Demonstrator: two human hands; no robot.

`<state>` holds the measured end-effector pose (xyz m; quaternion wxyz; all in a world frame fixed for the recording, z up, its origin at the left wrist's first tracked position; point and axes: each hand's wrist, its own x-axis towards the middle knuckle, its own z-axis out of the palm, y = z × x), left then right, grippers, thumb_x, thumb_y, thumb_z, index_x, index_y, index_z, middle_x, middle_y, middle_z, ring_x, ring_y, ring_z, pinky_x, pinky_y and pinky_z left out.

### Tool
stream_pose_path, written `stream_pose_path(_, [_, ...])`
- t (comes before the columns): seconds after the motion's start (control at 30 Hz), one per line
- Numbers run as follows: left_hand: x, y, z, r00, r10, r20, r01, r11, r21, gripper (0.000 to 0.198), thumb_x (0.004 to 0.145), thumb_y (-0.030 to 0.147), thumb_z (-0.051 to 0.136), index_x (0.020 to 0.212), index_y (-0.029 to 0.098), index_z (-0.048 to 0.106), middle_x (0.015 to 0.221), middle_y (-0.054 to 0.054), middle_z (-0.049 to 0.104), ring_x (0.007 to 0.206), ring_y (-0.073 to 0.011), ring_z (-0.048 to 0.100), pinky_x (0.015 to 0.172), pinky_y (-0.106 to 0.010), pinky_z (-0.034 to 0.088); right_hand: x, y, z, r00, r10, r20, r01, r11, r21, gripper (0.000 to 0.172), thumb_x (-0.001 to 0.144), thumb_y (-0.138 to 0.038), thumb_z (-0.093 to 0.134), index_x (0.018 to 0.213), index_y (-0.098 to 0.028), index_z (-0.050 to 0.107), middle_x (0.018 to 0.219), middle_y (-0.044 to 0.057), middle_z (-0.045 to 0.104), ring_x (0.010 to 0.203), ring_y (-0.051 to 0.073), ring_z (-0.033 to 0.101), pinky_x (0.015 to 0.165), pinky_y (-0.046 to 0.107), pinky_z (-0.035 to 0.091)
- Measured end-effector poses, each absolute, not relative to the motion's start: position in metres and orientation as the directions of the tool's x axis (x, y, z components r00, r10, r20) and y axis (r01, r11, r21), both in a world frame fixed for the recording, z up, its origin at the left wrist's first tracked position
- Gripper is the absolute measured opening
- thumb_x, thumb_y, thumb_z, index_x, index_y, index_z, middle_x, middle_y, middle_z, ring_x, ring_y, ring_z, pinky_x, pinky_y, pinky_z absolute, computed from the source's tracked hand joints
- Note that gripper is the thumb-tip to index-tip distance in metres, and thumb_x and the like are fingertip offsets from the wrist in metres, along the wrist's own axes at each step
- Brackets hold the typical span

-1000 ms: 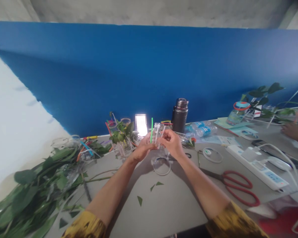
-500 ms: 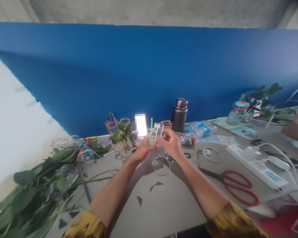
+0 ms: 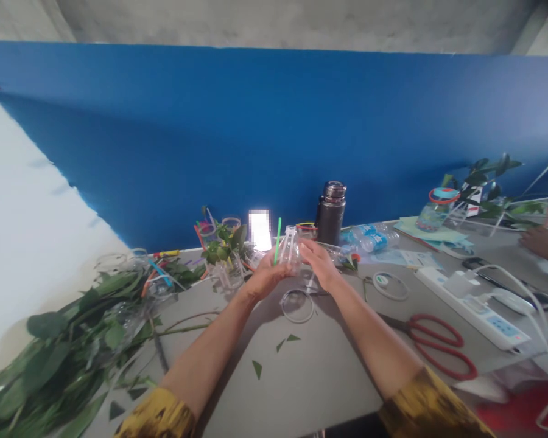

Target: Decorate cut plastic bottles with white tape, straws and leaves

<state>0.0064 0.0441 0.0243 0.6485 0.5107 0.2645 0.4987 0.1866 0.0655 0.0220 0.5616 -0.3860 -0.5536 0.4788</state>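
Blue-painted wall (image 3: 210, 140) is running along the far edge of a grey table (image 3: 319, 377), and a large heap of green leafy stems (image 3: 73, 328) is sprawling across the table's left end. On the right, a white power strip (image 3: 470, 310) is lying near red-handled scissors (image 3: 438, 347), while a co-worker's hand (image 3: 541, 241) is resting at the far right edge. A dark steel flask (image 3: 331, 213) is standing against the wall, just beside some clear water bottles (image 3: 369, 241) lying on their sides.

Directly ahead, the person's forearms are reaching in from the bottom of the view, and both hands are meeting around a clear plastic bottle (image 3: 290, 246), which is being held upright above the table, neck up. The left hand (image 3: 267, 277) is cupping the bottle's lower left side with its fingers curled together against it. The right hand (image 3: 317, 261) is pressing in from the other side, its fingers (image 3: 308, 248) lying straight and close together, with their tips on the plastic. A green straw (image 3: 277, 240) is standing tilted just beside the bottle, above the left hand; whether it is touching the bottle, I cannot tell. Below the hands, a thin clear ring (image 3: 296, 306) is lying on the table, and small leaf scraps (image 3: 256, 368) are scattered nearer the person.
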Motion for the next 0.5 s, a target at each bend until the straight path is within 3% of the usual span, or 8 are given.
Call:
stream_pose_path(0.1, [0.006,0.042,0.027,0.402,0.901,0.161,-0.379,0.004,0.925,0.075,0.067,0.023,0.093,0.136,0.021,0.065,0.119,-0.013,0.076,0.101,-0.0265,0.074,0.087,-0.038,0.057,0.186,0.062,0.023,-0.293,0.939,0.179,-0.220,0.116,-0.969,0.062,0.071,-0.076,0.084,0.099,-0.021,0.079,0.093,0.006,0.077,0.085,0.024,0.070,0.074,0.035,0.058])
stream_pose_path(0.17, [0.006,0.041,0.027,0.428,0.892,0.145,-0.378,0.030,0.925,0.076,0.068,0.024,0.094,0.138,0.022,0.064,0.123,-0.013,0.075,0.101,-0.0263,0.075,0.087,-0.038,0.058,0.186,0.059,0.024,-0.347,0.922,0.171,-0.267,0.077,-0.961,0.063,0.066,-0.076,0.088,0.095,-0.021,0.079,0.085,0.005,0.076,0.077,0.022,0.068,0.067,0.034,0.057])
stream_pose_path(0.37, [0.007,0.039,0.032,0.454,0.876,0.161,-0.391,0.034,0.920,0.086,0.068,0.025,0.095,0.147,0.027,0.060,0.127,-0.012,0.072,0.099,-0.0236,0.074,0.085,-0.037,0.059,0.185,0.060,0.025,-0.327,0.929,0.176,-0.330,0.062,-0.942,0.061,0.058,-0.072,0.094,0.087,-0.020,0.079,0.079,0.005,0.075,0.069,0.020,0.066,0.062,0.032,0.054])
stream_pose_path(0.5, [0.006,0.037,0.039,0.460,0.876,0.146,-0.369,0.039,0.929,0.081,0.069,0.028,0.096,0.143,0.027,0.063,0.137,-0.013,0.068,0.114,-0.0289,0.071,0.089,-0.040,0.060,0.185,0.061,0.024,-0.293,0.932,0.211,-0.346,0.102,-0.933,0.062,0.059,-0.073,0.094,0.086,-0.019,0.079,0.075,0.005,0.073,0.068,0.020,0.066,0.062,0.032,0.053])
